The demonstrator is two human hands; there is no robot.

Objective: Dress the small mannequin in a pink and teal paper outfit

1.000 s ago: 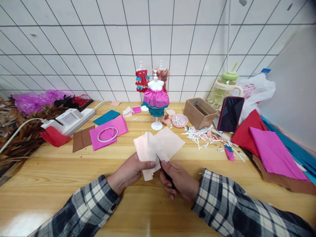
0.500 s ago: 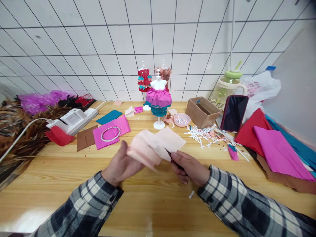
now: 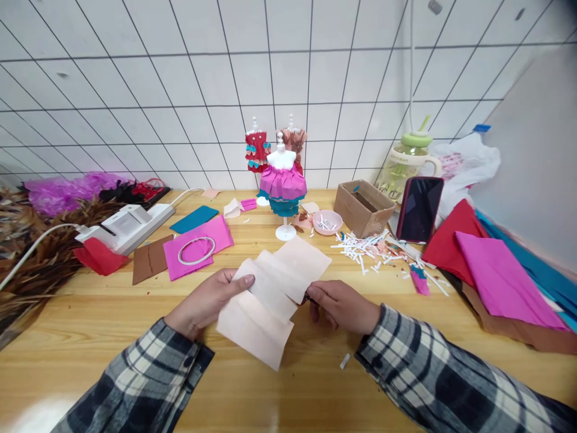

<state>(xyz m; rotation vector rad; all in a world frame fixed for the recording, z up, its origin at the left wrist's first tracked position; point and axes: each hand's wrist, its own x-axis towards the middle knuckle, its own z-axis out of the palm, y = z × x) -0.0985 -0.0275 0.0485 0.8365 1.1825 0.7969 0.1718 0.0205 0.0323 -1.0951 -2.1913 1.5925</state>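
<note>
My left hand [image 3: 208,300] pinches a pale pink sheet of crepe paper [image 3: 265,313] between thumb and fingers. Creased and partly folded, the sheet hangs above the tabletop between both hands. My right hand [image 3: 341,304] is closed around dark scissors [image 3: 307,298] at the paper's right corner. Most of the scissors is hidden by the hand and paper. Beyond the paper stands a small white dress form [image 3: 282,159] wearing a magenta and teal paper dress [image 3: 282,186].
Two more dressed forms, one red [image 3: 256,150], stand behind. A pink bowl [image 3: 327,222], cardboard box [image 3: 364,207], white paper strips [image 3: 365,249], phone [image 3: 420,209] and coloured sheets [image 3: 509,282] lie right. Left are a white ring [image 3: 196,251], magenta paper [image 3: 220,231] and power strip [image 3: 126,228].
My left thumb has closed down on the paper from an open palm. The paper has unfurled and hangs lower toward me. The scissors' blade, visible before, is now mostly hidden. The view has shifted slightly.
</note>
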